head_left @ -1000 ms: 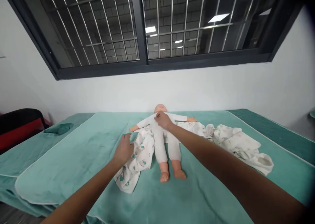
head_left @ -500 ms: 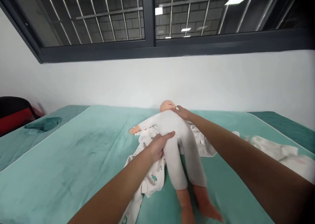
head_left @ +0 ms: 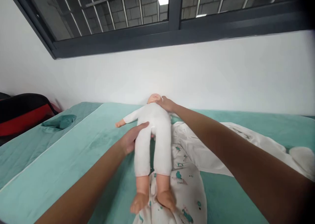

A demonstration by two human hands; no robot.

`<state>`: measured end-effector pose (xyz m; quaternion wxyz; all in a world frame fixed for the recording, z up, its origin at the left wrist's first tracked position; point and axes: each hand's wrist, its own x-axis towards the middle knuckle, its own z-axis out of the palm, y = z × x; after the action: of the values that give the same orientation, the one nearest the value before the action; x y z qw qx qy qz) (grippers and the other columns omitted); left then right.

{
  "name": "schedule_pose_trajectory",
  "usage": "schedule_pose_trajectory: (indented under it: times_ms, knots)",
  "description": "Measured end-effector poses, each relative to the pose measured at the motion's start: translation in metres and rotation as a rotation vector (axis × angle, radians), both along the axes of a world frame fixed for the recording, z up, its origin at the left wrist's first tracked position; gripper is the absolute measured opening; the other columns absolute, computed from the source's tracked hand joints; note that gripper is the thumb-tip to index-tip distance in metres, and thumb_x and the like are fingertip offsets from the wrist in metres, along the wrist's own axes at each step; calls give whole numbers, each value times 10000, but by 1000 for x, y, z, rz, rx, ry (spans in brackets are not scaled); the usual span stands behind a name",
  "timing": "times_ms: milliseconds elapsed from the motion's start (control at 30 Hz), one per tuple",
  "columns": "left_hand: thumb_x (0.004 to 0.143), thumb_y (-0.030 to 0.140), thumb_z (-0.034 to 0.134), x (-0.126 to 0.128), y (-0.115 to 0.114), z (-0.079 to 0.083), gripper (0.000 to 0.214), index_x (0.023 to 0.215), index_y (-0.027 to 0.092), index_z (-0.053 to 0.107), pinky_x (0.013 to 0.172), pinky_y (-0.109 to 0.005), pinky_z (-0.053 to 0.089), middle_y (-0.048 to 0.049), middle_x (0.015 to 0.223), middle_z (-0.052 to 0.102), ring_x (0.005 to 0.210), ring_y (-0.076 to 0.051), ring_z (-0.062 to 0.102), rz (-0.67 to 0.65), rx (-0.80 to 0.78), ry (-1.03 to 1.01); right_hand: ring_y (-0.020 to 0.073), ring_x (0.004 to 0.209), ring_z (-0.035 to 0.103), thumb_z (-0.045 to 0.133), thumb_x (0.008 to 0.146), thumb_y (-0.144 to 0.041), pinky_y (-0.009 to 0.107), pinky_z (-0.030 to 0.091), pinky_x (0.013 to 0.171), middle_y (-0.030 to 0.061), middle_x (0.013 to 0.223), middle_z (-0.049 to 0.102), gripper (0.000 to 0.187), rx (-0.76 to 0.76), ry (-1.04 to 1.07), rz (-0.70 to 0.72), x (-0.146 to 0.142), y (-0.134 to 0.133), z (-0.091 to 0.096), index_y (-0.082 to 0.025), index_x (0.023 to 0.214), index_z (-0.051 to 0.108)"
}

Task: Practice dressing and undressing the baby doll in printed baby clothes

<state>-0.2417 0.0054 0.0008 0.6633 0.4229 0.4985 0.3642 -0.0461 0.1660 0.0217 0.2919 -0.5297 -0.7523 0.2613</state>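
Observation:
A baby doll (head_left: 152,132) in a white one-piece is held up off the teal sheet (head_left: 61,158), head toward the wall and bare feet toward me. My left hand (head_left: 131,138) grips it at the hip and upper left leg. My right hand (head_left: 167,103) cups the back of its neck and shoulder, fingers partly hidden behind the head. A white printed cloth (head_left: 187,181) lies spread beneath and to the right of the doll.
A white wall rises just behind the bed, with a dark barred window above. A dark green cloth (head_left: 59,121) lies at the left on the sheet. A black and red object (head_left: 22,114) sits at the far left. More white fabric (head_left: 278,148) trails right.
Both hands have taken hold of the doll and lifted it off the printed cloth, shifting it left. The cloth now lies spread to the right and under the feet.

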Motion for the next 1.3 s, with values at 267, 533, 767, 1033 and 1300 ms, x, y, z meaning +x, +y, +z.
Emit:
schedule_pose_trajectory:
  times_ms: [267, 533, 767, 1033, 1300]
  knots:
    - [774, 610, 587, -21, -12, -10, 666, 1243, 139, 545, 963, -461, 479, -159, 1204, 631, 1113, -334, 592, 237, 233, 438, 241, 1144, 574, 235, 968, -587, 315, 407, 911, 135, 1280, 610, 566, 47, -151, -145, 37, -11, -29, -197, 1317, 451]
    - [762, 256, 642, 69, -76, 10, 399, 1161, 257, 636, 1142, -422, 267, -123, 1262, 584, 1289, -334, 426, -158, 1056, 917, 329, 980, 613, 408, 919, -545, 402, 407, 805, 207, 1016, 675, 462, -110, -459, -346, 198, -104, -47, -144, 938, 635]
    - [635, 208, 759, 126, -87, -5, 114, 700, 226, 666, 1125, -576, 103, -105, 954, 656, 1192, -377, 487, -350, 980, 1216, 270, 930, 592, 615, 803, -461, 323, 385, 756, 112, 1004, 682, 264, -61, -441, -171, 230, -172, -14, -201, 841, 639]
    - [805, 182, 510, 152, -138, 60, 115, 897, 234, 555, 836, -382, 439, -19, 789, 595, 798, -223, 575, 29, 1066, 944, 137, 716, 481, 501, 847, -558, 242, 347, 641, -30, 750, 521, 370, 103, -112, 100, 201, -247, 70, -208, 727, 484]
    - [738, 323, 650, 169, -168, 146, 408, 1113, 232, 516, 827, -323, 452, -32, 1095, 597, 968, -198, 584, 163, 1030, 479, 117, 706, 456, 630, 811, -492, 242, 356, 649, -37, 743, 485, 329, 171, 425, 511, 158, -323, 161, -177, 785, 539]
